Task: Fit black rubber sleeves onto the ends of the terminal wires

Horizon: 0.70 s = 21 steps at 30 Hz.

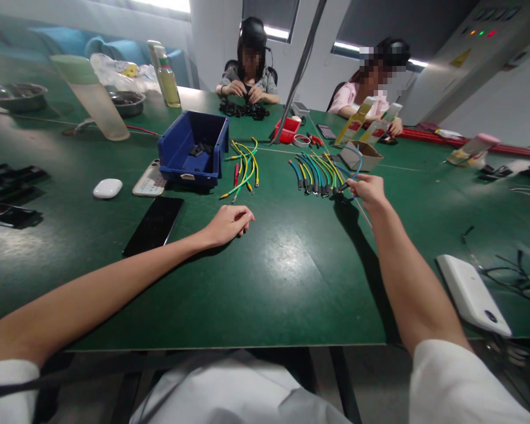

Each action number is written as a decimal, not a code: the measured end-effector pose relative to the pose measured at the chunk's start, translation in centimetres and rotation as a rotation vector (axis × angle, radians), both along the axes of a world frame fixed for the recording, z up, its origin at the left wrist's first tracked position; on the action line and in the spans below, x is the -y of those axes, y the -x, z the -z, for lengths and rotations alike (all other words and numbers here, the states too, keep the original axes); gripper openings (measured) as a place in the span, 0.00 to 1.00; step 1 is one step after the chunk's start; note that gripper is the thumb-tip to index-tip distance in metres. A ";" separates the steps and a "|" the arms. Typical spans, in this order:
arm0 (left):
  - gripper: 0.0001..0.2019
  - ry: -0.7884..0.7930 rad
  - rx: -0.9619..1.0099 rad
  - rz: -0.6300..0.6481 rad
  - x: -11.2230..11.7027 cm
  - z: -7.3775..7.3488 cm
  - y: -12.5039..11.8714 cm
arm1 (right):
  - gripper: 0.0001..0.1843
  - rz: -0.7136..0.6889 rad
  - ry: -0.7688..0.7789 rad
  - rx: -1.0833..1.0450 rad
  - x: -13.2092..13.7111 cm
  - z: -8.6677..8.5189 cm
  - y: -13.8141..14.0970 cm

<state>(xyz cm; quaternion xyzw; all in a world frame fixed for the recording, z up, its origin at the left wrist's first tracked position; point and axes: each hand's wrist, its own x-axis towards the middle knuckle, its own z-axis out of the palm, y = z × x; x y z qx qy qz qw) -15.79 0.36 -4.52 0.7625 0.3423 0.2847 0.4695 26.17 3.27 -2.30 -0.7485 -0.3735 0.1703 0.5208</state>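
My right hand (368,191) pinches a blue cable (360,162) near its dark end, at the right end of a row of cables. That row of blue, green and yellow cables (314,176) lies side by side, with black sleeves toward me. My left hand (229,225) rests on the table with its fingers curled; whatever they may hold is hidden. Just beyond it lies a loose bunch of yellow-green cables (247,168), with a red pen-like item (236,175) among them. A blue bin (192,150) with small black parts stands behind my left hand.
A black phone (154,227), a second phone (149,179) and a white case (108,188) lie left. A white device (473,293) and glasses (516,277) lie right. An open carton (361,156) and bottles stand beyond my right hand. Two people sit across the table (265,294).
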 end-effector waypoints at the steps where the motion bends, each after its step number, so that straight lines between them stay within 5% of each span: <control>1: 0.14 -0.004 -0.003 0.002 0.0 0.0 0.0 | 0.17 0.024 0.002 -0.016 -0.1 0.3 -0.2; 12: 0.13 0.011 -0.016 -0.007 -0.1 -0.1 -0.1 | 0.14 0.124 0.091 -0.088 -0.5 2.8 -2.7; 21: 0.13 -0.005 -0.022 -0.002 -0.1 0.0 0.0 | 0.04 0.080 0.215 0.000 0.0 2.7 -3.1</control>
